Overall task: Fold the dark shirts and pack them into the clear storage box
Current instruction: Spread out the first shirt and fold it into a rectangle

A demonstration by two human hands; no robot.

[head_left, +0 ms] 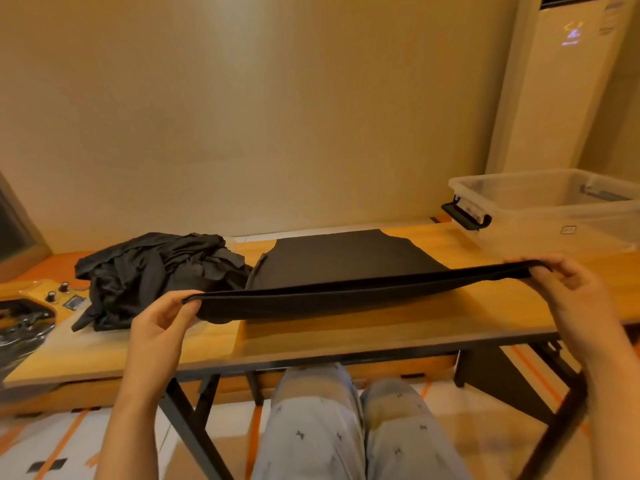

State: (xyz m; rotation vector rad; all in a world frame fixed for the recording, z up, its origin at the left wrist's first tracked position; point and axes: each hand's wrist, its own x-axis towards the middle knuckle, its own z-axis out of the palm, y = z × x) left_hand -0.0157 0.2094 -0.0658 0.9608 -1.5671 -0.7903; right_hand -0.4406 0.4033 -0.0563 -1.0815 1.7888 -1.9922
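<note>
Our left hand (pixel 162 320) and right hand (pixel 568 289) each pinch one end of shirt's (pixel 346 261) near edge. Edge is lifted and stretched taut above worktop (pixel 381 337); far part lies flat on it.

We judge the step as folding; no shirt seen in box (pixel 554 209), at right, lid off. Next move calls for carrying edge forward evenly, corners matched, cloth taut. Crumpled pile (pixel 156 268) at left, unfolded.

Writing: small label on box and glowing mark on tall unit (pixel 571 32), both unreadable.

Beige wall (pixel 242 116) behind wooden table (pixel 346 337)
</note>
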